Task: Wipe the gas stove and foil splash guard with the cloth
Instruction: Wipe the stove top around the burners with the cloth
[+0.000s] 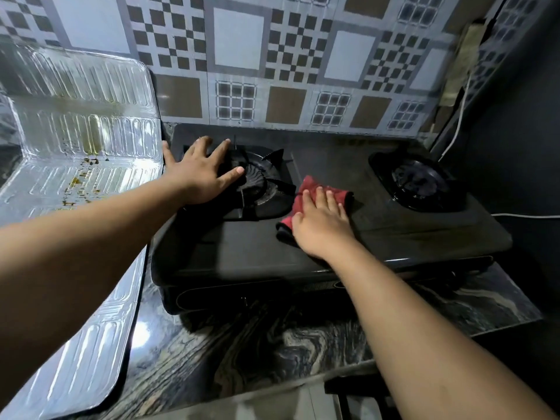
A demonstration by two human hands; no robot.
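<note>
Right hand (321, 228), fingers straight & together, presses red cloth (306, 190) flat on stove (242, 244) center. Left hand (198, 174), fingers spread, rests on left burner (263, 186), near foil guard (91, 128).

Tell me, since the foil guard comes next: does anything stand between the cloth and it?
Yes. The left burner's pan support and the left hand resting there lie between the cloth and the foil splash guard.

Stove top (348, 234): black, smooth, semi-gloss, dull smears. Cloth (306, 189) under right hand (321, 228): red soft fabric. Foil splash guard (91, 131) left of left hand (197, 174): shiny embossed ribbed foil, brownish spatter. Bench (272, 344): polished dark marbled stone. Wall (272, 56): patterned tiles.
</note>
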